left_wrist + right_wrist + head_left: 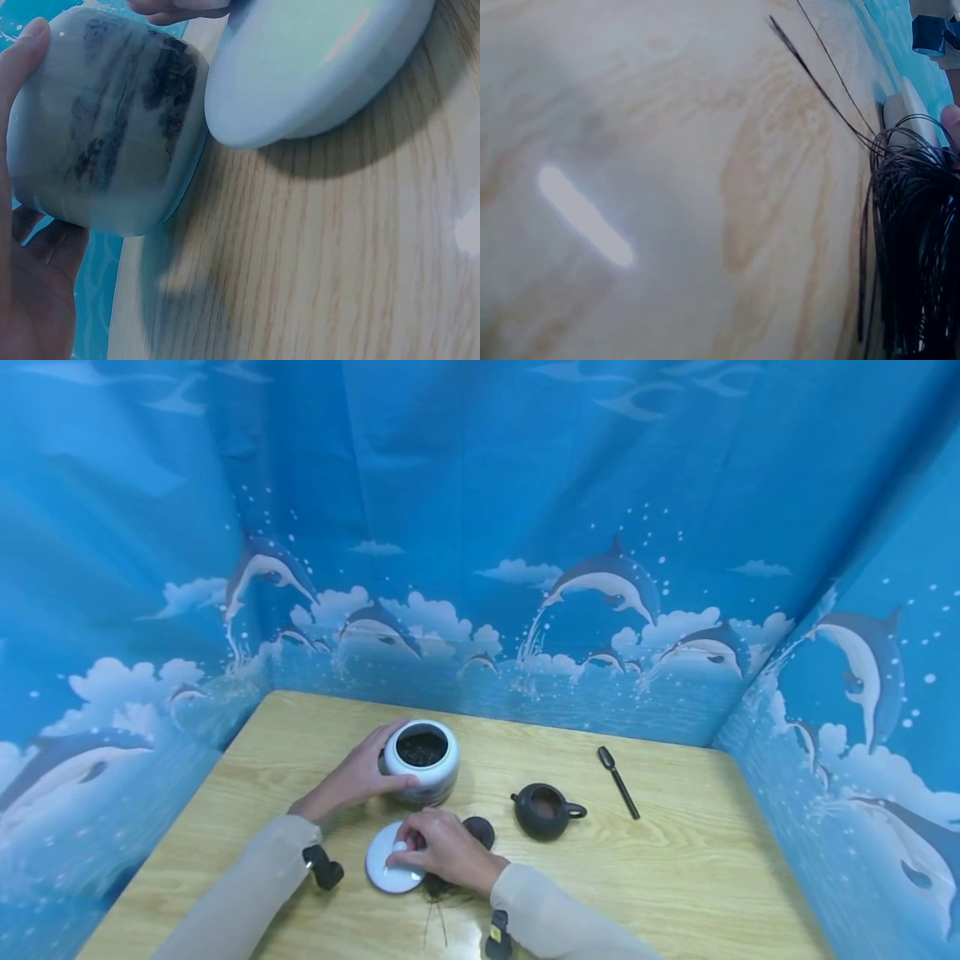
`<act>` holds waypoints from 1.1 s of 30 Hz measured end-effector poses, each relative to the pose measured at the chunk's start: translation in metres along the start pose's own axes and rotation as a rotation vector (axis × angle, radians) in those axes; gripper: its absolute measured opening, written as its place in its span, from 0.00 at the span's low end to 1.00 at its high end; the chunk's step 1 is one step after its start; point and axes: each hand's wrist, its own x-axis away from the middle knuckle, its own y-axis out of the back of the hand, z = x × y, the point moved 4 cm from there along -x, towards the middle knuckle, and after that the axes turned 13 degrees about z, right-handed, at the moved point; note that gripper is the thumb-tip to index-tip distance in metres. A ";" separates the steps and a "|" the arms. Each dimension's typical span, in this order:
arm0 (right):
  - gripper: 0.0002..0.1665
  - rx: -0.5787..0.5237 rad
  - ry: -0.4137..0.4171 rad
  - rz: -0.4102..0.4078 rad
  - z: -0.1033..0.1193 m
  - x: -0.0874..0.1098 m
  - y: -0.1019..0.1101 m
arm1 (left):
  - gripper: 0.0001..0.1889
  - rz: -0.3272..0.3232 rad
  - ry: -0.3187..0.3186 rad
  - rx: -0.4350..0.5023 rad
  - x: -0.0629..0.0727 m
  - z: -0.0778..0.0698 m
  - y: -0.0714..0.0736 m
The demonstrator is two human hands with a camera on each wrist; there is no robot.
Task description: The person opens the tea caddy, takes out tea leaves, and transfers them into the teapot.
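Note:
My left hand (363, 768) holds a white jar (438, 785) round its side, thumb at the front. The jar stands uncovered, with dark, leaf-like bits (422, 748) inside. In the left wrist view, dark painted marks show on the jar's wall (112, 112). My right hand (453, 852) pinches the knob of a white round lid (384, 862) in front of the jar. That lid (315, 67) casts a shadow on the wood in the left wrist view. Beneath my right wrist lies a bundle of thin dark strands (922, 247), partly hidden in the head view.
Beyond the right hand sits a small dark round piece (480, 832). A dark clay teapot (543, 818), lidless, stands to its right, and a black scoop (618, 783) lies farther right. Dolphin-print curtains (465, 643) border the wooden table (697, 860).

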 end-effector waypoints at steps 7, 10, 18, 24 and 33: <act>0.13 -0.022 0.002 0.041 -0.001 -0.001 0.002 | 0.63 -0.003 -0.005 0.003 0.000 0.000 0.000; 0.13 -0.025 0.004 0.054 -0.001 -0.001 0.003 | 0.62 -0.008 -0.018 0.007 0.000 0.000 0.001; 0.15 -0.035 0.068 0.005 -0.001 0.006 0.018 | 0.61 -0.002 -0.024 0.001 0.000 -0.002 0.002; 0.17 -0.120 0.065 -0.026 -0.004 0.014 0.039 | 0.61 -0.005 -0.032 0.009 0.000 -0.001 0.002; 0.18 -0.176 0.053 -0.117 -0.013 0.033 0.077 | 0.61 -0.007 -0.051 0.028 0.000 0.001 0.003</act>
